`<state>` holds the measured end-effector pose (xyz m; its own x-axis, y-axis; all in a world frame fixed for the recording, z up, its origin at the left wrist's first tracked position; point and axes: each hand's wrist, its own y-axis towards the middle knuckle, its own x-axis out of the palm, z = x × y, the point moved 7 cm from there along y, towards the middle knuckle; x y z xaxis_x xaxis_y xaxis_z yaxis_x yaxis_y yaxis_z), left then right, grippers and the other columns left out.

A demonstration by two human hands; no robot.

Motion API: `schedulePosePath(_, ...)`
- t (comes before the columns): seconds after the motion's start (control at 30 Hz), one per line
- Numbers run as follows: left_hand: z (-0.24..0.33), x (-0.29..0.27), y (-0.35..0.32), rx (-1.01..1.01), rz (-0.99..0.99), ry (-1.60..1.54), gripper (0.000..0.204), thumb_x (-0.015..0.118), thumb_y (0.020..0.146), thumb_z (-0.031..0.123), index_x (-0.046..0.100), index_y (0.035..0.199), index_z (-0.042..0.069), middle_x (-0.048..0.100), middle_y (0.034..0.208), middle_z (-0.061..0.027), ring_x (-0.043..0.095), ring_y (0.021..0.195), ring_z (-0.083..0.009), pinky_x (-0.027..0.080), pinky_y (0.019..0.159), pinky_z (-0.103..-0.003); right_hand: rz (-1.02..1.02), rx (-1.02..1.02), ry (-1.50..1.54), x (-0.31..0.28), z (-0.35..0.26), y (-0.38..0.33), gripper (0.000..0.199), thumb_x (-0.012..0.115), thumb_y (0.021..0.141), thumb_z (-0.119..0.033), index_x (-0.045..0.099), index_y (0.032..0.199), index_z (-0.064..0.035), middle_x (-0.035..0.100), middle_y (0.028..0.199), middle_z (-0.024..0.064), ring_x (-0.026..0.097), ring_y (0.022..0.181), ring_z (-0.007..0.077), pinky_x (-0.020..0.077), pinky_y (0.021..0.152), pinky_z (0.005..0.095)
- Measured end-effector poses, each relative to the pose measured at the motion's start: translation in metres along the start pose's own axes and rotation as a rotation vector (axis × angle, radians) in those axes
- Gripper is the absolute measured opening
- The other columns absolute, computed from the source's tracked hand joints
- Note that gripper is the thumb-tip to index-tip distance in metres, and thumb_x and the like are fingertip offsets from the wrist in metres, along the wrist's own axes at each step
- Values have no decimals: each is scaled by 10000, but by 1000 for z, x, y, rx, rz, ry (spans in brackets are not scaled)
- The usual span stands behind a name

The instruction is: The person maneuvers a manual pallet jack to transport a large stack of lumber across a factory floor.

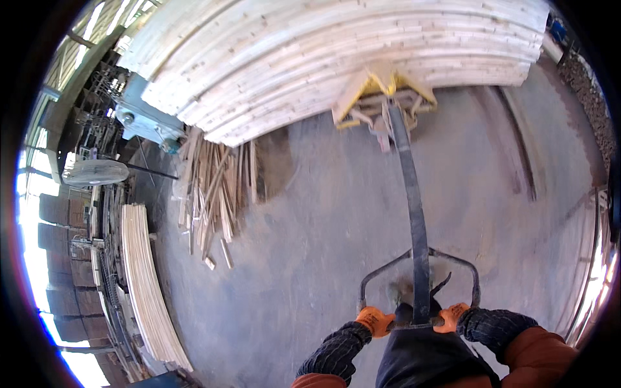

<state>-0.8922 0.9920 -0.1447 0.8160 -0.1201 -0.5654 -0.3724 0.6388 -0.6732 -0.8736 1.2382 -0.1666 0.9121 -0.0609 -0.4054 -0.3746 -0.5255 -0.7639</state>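
My left hand [374,321], in an orange glove, is wrapped round the left part of the crossbar of a pallet jack handle [415,220]. On the right part of the same bar closes my right hand [451,317], gloved alike. The dark handle shaft runs away from me to the yellow pallet jack [386,97]. A large stack of pale wooden boards [336,55] lies across the far side, over the jack; the forks are hidden beneath it. A small black lever [442,282] sticks out beside the shaft near my right hand.
Loose wooden strips [217,187] lie heaped on the concrete floor [310,258] at the left. Beyond them stand a blue-grey machine [145,107] and a round fan [97,172]. A long stack of strips [147,284] lies at the near left. A dark beam-like strip [514,139] crosses the floor at right.
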Motion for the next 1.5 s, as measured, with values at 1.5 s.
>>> schedulePosePath(1.5, 17, -64, -30, 56, -127, -84, 454, 618, 900, 536, 600, 1297, 317, 680, 743, -95, 648, 641, -358, 515, 615, -518, 24, -98, 117, -54, -30, -39, 586, 637, 820, -594, 694, 1101, -83, 714, 1005, 167, 675, 953, 370, 522, 848, 504)
